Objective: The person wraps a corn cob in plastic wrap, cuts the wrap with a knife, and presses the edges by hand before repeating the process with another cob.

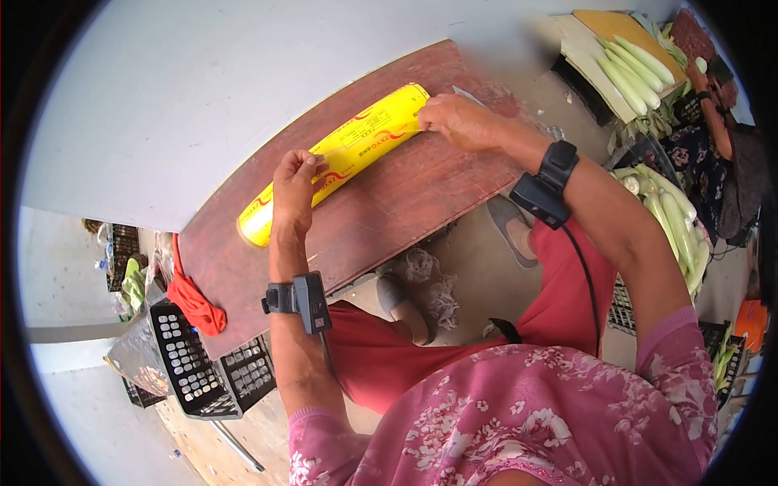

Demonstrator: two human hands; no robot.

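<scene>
A yellow roll of plastic film (356, 146) with red and black print lies slantwise on the dark red wooden table (389, 211). My left hand (297, 180) is over the roll's lower left part, its thumb and fingers pinched together; what they hold is too small to make out. At the roll's upper right end is my right hand (458, 121), fingers also pressed together; a thin clear edge of film seems to run between the hands, but what the right fingertips grip is unclear. A pale flat object (468, 96) lies just behind my right hand, partly hidden.
A red cloth (194, 304) hangs at the table's left corner above black crates (188, 360). Peeled pale green vegetables (636, 73) lie on a board at the upper right, with more (673, 219) in a heap below. Another person's arm (713, 113) shows at the far right.
</scene>
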